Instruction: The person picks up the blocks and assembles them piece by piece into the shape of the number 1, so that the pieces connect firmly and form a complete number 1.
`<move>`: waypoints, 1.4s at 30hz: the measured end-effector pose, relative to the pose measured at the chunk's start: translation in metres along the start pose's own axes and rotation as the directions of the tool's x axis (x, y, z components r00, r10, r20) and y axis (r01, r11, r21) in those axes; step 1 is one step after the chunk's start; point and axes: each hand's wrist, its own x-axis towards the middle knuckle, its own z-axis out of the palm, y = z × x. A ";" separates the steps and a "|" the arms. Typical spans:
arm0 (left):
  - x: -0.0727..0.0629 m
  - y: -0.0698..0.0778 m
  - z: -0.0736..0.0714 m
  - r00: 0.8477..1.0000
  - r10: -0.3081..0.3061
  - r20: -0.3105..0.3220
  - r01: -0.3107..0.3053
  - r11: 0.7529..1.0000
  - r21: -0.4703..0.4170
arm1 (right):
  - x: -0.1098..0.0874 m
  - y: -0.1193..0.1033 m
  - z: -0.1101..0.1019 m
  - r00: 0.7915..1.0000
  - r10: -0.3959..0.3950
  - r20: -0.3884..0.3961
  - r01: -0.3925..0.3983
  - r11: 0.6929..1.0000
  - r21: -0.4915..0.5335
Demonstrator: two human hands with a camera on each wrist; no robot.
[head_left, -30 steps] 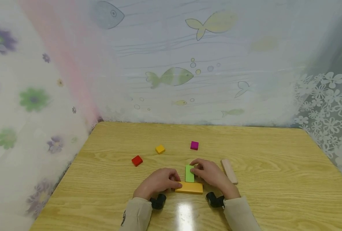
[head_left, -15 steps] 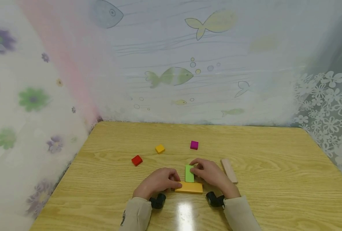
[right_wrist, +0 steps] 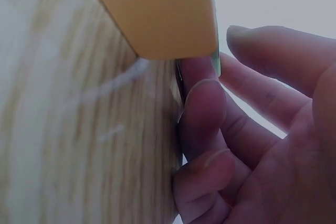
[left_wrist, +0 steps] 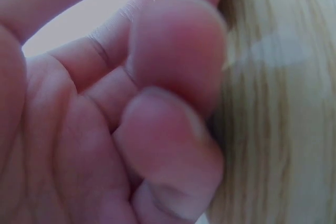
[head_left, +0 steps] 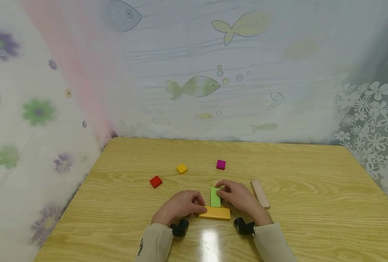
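Observation:
An orange rectangular block lies crosswise on the table in front of the person. My left hand pinches its left end, the thumb on the near top edge and the forefinger behind. In the left wrist view curled fingers cover nearly all of the block. Standing lengthwise against the orange block's far side is a light green block. With thumb and forefinger my right hand holds the green block by its far right part. The right wrist view shows the orange block's end large, with a thin green edge beside it.
A pale wooden block lies to the right of the right hand. Farther back are a red block, a small yellow block and a purple block. A patterned curtain hangs behind the wooden table.

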 end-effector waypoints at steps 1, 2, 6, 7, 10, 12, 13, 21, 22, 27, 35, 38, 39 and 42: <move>0.000 0.000 0.000 1.000 0.001 0.001 -0.001 1.000 0.000 | 0.000 0.000 0.000 1.000 0.003 0.000 -0.003 1.000 0.004; 0.000 0.000 0.000 1.000 0.003 0.002 -0.003 1.000 0.000 | 0.000 0.000 0.000 1.000 0.006 0.000 -0.006 1.000 0.009; 0.001 0.000 0.000 1.000 0.008 0.009 -0.008 1.000 -0.003 | -0.002 0.001 -0.001 1.000 0.018 0.005 -0.018 1.000 0.023; 0.001 -0.001 0.000 1.000 0.008 0.012 -0.008 1.000 -0.004 | -0.002 0.001 -0.002 1.000 0.016 0.005 -0.016 1.000 0.026; 0.001 -0.002 0.000 1.000 0.009 0.015 -0.009 1.000 -0.008 | -0.002 0.002 -0.002 1.000 0.008 0.003 -0.008 0.999 0.032; 0.002 -0.003 0.000 1.000 0.011 0.017 -0.011 1.000 -0.010 | -0.002 0.003 -0.002 1.000 0.003 -0.011 -0.003 0.999 0.034; 0.002 -0.003 0.000 1.000 0.011 0.018 -0.011 1.000 -0.011 | -0.002 0.004 -0.002 1.000 0.004 -0.021 -0.003 0.999 0.038; 0.002 -0.004 -0.001 1.000 0.005 0.022 -0.005 1.000 -0.025 | 0.001 0.006 -0.008 0.994 0.048 -0.101 -0.042 0.997 0.063; 0.001 -0.004 -0.001 1.000 0.007 0.021 -0.006 1.000 -0.029 | 0.001 0.007 -0.009 0.992 0.058 -0.110 -0.052 0.997 0.059; 0.001 -0.004 -0.001 1.000 0.009 0.019 -0.008 0.999 -0.040 | 0.004 0.008 -0.016 0.986 0.081 -0.147 -0.079 0.997 0.016; 0.001 -0.005 0.001 1.000 -0.002 0.024 0.004 0.998 -0.060 | 0.007 0.009 -0.028 0.983 0.061 -0.173 -0.058 0.998 0.020; 0.001 -0.005 0.001 1.000 0.000 0.022 0.001 0.998 -0.060 | 0.007 0.010 -0.033 0.984 0.067 -0.164 -0.062 0.997 0.040; 0.001 -0.005 0.001 1.000 0.000 0.022 0.001 0.998 -0.062 | 0.007 0.011 -0.034 0.983 0.074 -0.166 -0.067 0.997 0.047; 0.001 -0.005 0.000 1.000 0.004 0.024 -0.002 0.998 -0.064 | 0.006 0.011 -0.040 0.981 0.097 -0.167 -0.088 0.994 0.063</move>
